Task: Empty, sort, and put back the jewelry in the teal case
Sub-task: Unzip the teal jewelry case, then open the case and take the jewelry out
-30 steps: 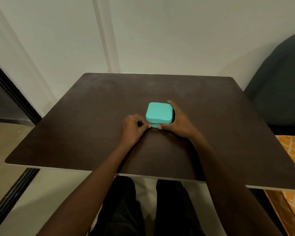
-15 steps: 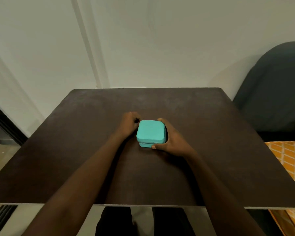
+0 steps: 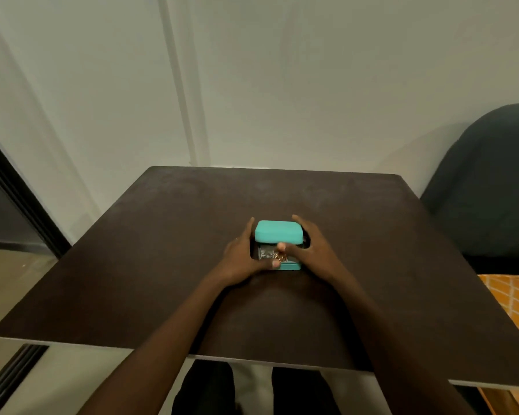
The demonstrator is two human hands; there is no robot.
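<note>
Both forearms extend forward and converge on the teal case. The left hand lies against the left side of the case, fingers reaching up along that side, thumb curled across the near front edge of the base. The right hand cups the right side of the case, fingers wrapped toward its far corner, thumb pressed under the front edge of the raised lid. Both wrists sit low, nearer the body than the case.
</note>
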